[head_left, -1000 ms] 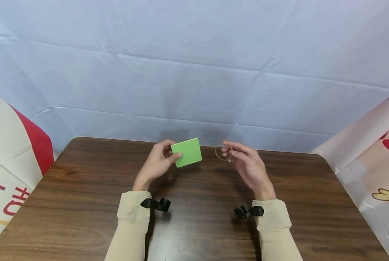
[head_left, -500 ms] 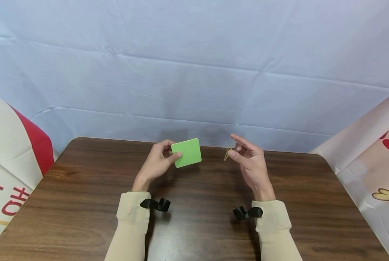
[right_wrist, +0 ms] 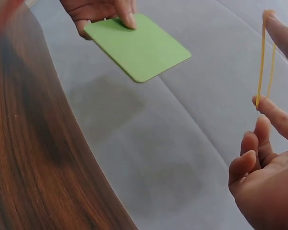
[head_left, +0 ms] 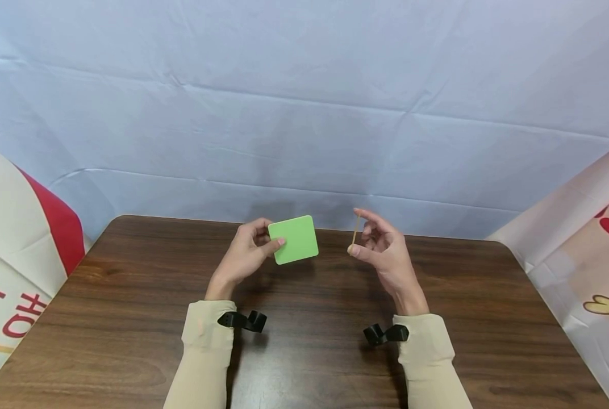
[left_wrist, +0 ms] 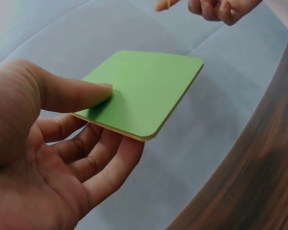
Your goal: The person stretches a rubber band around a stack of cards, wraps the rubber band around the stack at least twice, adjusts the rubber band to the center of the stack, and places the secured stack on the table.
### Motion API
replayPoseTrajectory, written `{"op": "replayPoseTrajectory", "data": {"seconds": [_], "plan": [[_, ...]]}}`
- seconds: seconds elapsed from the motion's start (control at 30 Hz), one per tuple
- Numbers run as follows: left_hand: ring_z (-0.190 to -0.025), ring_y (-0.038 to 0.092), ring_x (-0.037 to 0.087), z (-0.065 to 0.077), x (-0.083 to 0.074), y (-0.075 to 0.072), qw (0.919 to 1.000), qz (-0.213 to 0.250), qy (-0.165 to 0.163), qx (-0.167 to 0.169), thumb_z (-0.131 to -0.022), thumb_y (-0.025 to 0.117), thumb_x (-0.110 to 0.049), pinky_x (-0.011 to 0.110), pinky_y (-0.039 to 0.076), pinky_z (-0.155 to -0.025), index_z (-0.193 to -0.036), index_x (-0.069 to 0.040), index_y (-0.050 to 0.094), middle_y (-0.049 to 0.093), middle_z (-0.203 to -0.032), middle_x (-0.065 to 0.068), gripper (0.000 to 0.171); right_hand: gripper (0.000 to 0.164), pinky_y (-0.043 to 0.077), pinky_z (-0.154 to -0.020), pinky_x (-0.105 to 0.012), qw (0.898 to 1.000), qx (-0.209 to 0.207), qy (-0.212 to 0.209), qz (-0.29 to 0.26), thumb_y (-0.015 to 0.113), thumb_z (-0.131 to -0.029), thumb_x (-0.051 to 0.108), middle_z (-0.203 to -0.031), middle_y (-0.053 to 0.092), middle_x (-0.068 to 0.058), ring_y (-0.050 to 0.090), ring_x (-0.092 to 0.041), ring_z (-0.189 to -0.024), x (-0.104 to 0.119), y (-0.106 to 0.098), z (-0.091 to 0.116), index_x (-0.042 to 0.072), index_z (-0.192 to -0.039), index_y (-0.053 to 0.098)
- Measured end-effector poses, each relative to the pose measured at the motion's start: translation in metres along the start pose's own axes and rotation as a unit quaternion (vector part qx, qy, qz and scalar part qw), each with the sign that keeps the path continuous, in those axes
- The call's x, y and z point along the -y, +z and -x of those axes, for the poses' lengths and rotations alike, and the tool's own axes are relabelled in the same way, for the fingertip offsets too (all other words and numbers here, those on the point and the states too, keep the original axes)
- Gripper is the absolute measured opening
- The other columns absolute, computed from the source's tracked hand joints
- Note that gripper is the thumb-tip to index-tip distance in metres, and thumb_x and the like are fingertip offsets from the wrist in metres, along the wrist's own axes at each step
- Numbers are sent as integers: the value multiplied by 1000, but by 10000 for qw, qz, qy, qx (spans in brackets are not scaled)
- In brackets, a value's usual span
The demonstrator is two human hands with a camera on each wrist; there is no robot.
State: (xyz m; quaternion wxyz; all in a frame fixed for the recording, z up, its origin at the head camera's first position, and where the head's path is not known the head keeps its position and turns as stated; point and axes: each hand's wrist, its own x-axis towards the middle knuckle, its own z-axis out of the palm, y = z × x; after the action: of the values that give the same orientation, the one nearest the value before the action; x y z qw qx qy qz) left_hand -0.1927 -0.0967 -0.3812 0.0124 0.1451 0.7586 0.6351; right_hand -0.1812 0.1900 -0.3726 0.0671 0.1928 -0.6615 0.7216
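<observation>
head view: left hand [head_left: 250, 249] pinches a flat green round-cornered square-ish card [head_left: 301, 241] by its left side; apart, just rightward, right hand [head_left: 390, 250] holds a thin yellow rubber band [right_wrist: 261, 62] stretched between spread thumb and index finger. the band's long axis runs near-upright, across the card's slightly longer axis, which points bandward.

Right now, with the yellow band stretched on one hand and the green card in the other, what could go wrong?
The yellow band is looped near the tips of the right hand's thumb and index finger, so it might slip off and fly away. The left hand grips the green card near one edge, leaving the far part unsupported, so it could tilt if pulled there.
</observation>
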Motion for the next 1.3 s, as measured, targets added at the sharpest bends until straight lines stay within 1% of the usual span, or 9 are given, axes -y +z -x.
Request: {"op": "replayPoseTrajectory", "data": {"seconds": [0.1,0.2,0.37,0.47,0.6,0.73,0.9,1.13,1.3], "plan": [[-84,69,21,0,-1,0,9993,345,-101,60,-93,68,4,41,60,-72,-110,8,62,67,-100,19,18,74,36,-67,-23,9988,114,168,443,79,-73,-14,-100,44,-11,40,-21,-86,0,1,0,-1,-142,54],[-85,70,20,-1,-1,0,9965,799,-206,150,-94,66,6,44,60,-74,-111,11,60,67,-102,20,19,80,36,-72,-29,9939,317,288,1019,86,-71,-8,-105,45,-13,41,-22,-91,-1,1,1,10,-143,56],[-84,71,19,-1,-1,1,9840,1690,-304,469,-94,62,9,37,61,-72,-112,14,57,69,-100,15,19,92,37,-79,-35,9787,679,294,1917,96,-64,5,-114,46,-9,43,-25,-105,-4,3,1,23,-145,55],[-84,71,19,0,-2,3,9762,2028,-358,686,-94,62,8,36,60,-73,-112,14,57,70,-99,13,20,101,37,-83,-40,9692,855,257,2295,100,-59,12,-119,44,-13,42,-29,-108,-5,6,2,28,-147,52],[-84,71,20,0,-4,4,9715,2156,-520,843,-94,63,6,36,60,-73,-116,13,57,71,-98,11,24,107,37,-89,-47,9616,1044,252,2527,102,-58,20,-123,41,-16,41,-30,-113,-6,7,4,34,-149,47],[-83,71,19,1,-6,4,9688,2181,-669,972,-94,63,4,36,60,-72,-121,14,56,71,-97,9,29,110,37,-93,-50,9568,1228,270,2621,102,-58,24,-129,40,-13,40,-28,-119,-5,8,5,38,-150,43],[-83,71,18,1,-7,5,9627,2316,-780,1160,-94,62,3,37,60,-73,-122,15,56,71,-97,8,30,114,37,-94,-52,9539,1383,221,2655,102,-57,27,-138,38,-14,39,-35,-125,-4,9,5,42,-151,39],[-81,71,17,1,-7,6,9580,2374,-946,1300,-95,61,4,37,60,-70,-115,11,61,71,-93,7,21,118,38,-94,-56,9510,1509,265,2686,102,-56,28,-138,37,-11,38,-29,-125,-2,12,6,40,-153,36],[-79,72,17,1,-7,7,9573,2323,-1008,1395,-95,61,3,36,59,-68,-112,11,61,72,-89,6,19,120,38,-94,-51,9488,1617,268,2701,103,-56,28,-138,36,-10,37,-27,-125,-1,14,5,38,-154,35]]}}
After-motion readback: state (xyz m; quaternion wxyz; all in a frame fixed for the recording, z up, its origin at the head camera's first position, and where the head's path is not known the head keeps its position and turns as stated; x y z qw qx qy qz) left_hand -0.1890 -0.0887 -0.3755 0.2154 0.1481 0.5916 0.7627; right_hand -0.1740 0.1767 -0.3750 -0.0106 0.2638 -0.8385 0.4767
